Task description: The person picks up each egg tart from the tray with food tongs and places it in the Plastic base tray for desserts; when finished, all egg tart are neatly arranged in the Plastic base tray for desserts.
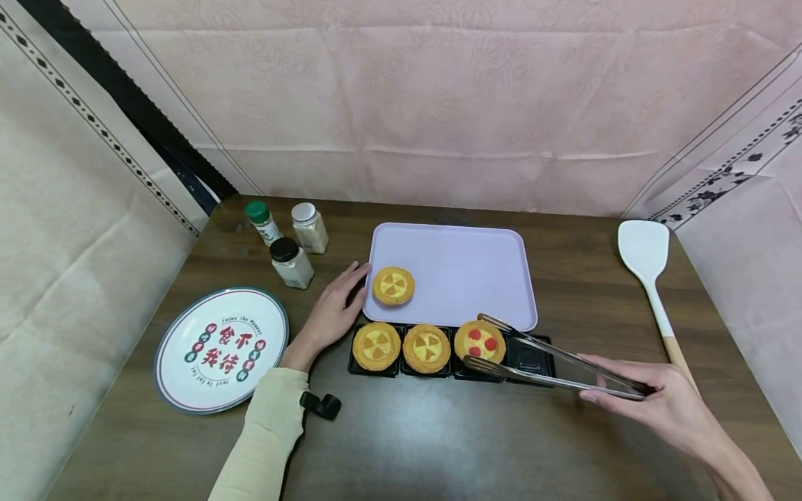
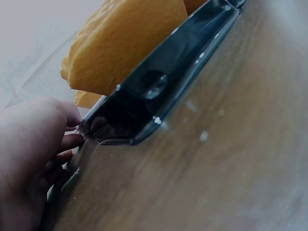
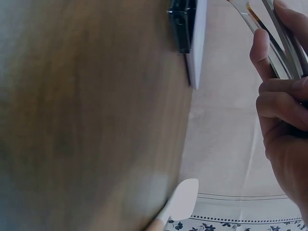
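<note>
My right hand (image 1: 664, 403) holds metal tongs (image 1: 564, 383), their arms spread. The tong tips stand on either side of a round tart with red dots (image 1: 479, 342), which is over the third compartment of a black tray (image 1: 529, 358). Two yellow tarts, a left one (image 1: 376, 346) and a middle one (image 1: 427, 348), sit in the compartments to its left. Behind lies a lilac tray (image 1: 454, 268) with one yellow tart (image 1: 393, 286) near its left edge. My left hand (image 1: 332, 309) rests its fingers along that tray's left edge, beside the black tray.
A round plate with red lettering (image 1: 222, 348) lies on the left. Behind it stand a green-capped jar (image 1: 263, 221), a white-capped jar (image 1: 310, 228) and a black-capped jar (image 1: 292, 263). A white spatula (image 1: 645, 254) with a wooden handle lies at the right.
</note>
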Tool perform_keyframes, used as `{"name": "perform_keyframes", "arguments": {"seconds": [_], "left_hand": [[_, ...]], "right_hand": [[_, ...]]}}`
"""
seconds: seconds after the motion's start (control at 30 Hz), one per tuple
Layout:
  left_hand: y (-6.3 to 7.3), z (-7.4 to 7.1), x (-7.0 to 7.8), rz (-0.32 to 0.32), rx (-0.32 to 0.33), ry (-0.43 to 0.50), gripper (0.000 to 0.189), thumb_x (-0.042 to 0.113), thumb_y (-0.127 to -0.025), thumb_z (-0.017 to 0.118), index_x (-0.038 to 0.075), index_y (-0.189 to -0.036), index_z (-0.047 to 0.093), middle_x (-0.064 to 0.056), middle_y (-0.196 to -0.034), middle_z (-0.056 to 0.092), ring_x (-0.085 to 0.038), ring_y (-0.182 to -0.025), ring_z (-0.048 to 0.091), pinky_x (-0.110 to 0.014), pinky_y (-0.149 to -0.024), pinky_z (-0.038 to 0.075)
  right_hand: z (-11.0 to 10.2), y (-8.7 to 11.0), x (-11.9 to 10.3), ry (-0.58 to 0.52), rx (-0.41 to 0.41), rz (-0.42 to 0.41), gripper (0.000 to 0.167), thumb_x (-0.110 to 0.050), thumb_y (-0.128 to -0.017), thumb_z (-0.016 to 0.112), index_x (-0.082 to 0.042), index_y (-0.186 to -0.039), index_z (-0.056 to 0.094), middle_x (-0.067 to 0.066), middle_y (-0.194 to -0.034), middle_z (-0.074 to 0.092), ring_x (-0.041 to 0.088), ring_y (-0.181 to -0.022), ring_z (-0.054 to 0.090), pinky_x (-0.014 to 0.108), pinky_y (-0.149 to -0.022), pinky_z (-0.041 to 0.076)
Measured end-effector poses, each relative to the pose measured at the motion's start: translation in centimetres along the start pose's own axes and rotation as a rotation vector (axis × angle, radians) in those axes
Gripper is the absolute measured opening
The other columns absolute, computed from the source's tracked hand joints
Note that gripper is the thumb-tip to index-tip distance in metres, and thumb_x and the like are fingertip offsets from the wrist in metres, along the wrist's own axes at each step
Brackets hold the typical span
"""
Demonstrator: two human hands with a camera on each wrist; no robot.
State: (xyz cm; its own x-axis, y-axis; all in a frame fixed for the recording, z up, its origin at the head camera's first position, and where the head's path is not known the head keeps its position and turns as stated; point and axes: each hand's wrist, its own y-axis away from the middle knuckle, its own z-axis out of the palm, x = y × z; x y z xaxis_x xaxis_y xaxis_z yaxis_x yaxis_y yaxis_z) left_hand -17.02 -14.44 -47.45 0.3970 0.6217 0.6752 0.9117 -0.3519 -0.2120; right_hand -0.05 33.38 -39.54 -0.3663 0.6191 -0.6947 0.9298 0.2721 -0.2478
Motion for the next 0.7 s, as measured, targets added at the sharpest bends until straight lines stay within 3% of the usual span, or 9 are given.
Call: {"name": "perform_keyframes", "arguments": {"seconds": [0.17, 0.47, 0.7], "left_hand": [[0.01, -0.06, 0.04, 0.003, 0.0, 0.003, 0.046, 0.023, -0.104, 0.048, 0.012, -0.149, 0.043, -0.008, -0.151, 0.041, -0.026, -0.144, 0.027, -0.052, -0.112, 0.026], [-0.01, -0.07, 0.05, 0.006, 0.004, 0.001, 0.046, 0.022, -0.104, 0.049, 0.011, -0.149, 0.044, -0.008, -0.151, 0.041, -0.025, -0.143, 0.027, -0.052, -0.112, 0.026], [-0.05, 0.02, -0.03, 0.003, 0.001, -0.008, 0.046, 0.024, -0.104, 0.048, 0.012, -0.149, 0.043, -0.007, -0.151, 0.041, -0.025, -0.144, 0.027, -0.052, -0.112, 0.026]], "right_hand": [[0.31, 0.1, 0.32, 0.009, -0.006, -0.031, 0.053, 0.001, -0.071, 0.085, -0.008, -0.121, 0.07, -0.007, -0.078, 0.067, 0.007, -0.066, 0.058, 0.014, -0.062, 0.044], [0.36, 0.25, 0.55, 0.027, -0.051, 0.076, 0.051, -0.007, -0.075, 0.085, -0.014, -0.124, 0.07, -0.011, -0.08, 0.07, 0.007, -0.068, 0.062, 0.015, -0.061, 0.046], [0.57, 0.21, 0.68, -0.002, -0.041, 0.068, 0.05, -0.006, -0.075, 0.085, -0.013, -0.122, 0.071, -0.009, -0.078, 0.067, 0.009, -0.064, 0.06, 0.019, -0.052, 0.044]]}}
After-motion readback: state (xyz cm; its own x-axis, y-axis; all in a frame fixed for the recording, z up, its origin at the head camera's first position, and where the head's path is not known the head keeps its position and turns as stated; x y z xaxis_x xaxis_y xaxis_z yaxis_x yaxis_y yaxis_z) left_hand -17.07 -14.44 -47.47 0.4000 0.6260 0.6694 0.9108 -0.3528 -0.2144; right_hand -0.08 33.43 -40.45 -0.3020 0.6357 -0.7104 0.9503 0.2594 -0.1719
